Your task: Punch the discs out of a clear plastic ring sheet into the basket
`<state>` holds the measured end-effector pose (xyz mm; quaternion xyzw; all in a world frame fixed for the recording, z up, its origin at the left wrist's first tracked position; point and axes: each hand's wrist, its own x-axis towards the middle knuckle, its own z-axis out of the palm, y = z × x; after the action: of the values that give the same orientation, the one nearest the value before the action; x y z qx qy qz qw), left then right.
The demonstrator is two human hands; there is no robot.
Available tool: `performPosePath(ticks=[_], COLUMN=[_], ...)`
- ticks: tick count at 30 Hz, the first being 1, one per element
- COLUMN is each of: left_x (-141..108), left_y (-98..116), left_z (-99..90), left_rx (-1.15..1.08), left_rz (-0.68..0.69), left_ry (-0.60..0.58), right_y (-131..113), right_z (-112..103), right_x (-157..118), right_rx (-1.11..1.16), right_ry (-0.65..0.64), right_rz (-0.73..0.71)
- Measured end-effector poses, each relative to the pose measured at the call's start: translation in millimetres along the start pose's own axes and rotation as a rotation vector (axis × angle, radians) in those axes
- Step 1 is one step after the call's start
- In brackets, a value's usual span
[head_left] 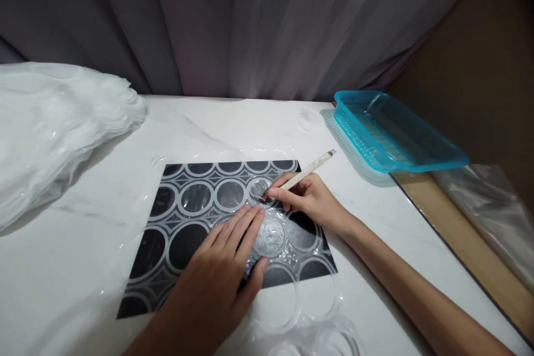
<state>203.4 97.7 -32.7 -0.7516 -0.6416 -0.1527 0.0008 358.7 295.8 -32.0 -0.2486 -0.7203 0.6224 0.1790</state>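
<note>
A clear plastic sheet [267,317] moulded with rows of round shapes lies over a black sheet [189,245]. My left hand [225,256] rests flat on the plastic, fingers stretched out, holding nothing. In a pinch grip, my right hand [304,197] holds a slim off-white pen-like tool [311,169], its dark-ended back pointing up and right. The tool's working tip is at a circle [259,192] in the second row, just beyond my left fingertips; its exact kind cannot be made out. A frosted-looking circle [269,235] shows beside my left fingers.
A large pile of thin clear plastic sheets [62,128] fills the left of the white marbled table [187,128]. At the right back stands a blue plastic basket [400,133]. A brown board [450,222] with clear film [488,211] lies along the right. A grey curtain [250,22] hangs behind.
</note>
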Motion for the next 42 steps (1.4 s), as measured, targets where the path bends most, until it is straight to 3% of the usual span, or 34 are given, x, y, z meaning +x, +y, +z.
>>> performPosePath(ticks=[24,42], left_x=[1.6,2.3], left_y=[3.5,3.1], left_z=[6.0,3.1], left_rx=[0.028,0.033], left_rz=[-0.006,-0.02], left_ry=[0.032,-0.018], right_y=[-0.1,-0.4], right_z=[-0.3,1.1], right_x=[0.3,-0.8], right_rx=[0.017,-0.024], right_ry=[-0.03,-0.034], right_rz=[-0.028,-0.073])
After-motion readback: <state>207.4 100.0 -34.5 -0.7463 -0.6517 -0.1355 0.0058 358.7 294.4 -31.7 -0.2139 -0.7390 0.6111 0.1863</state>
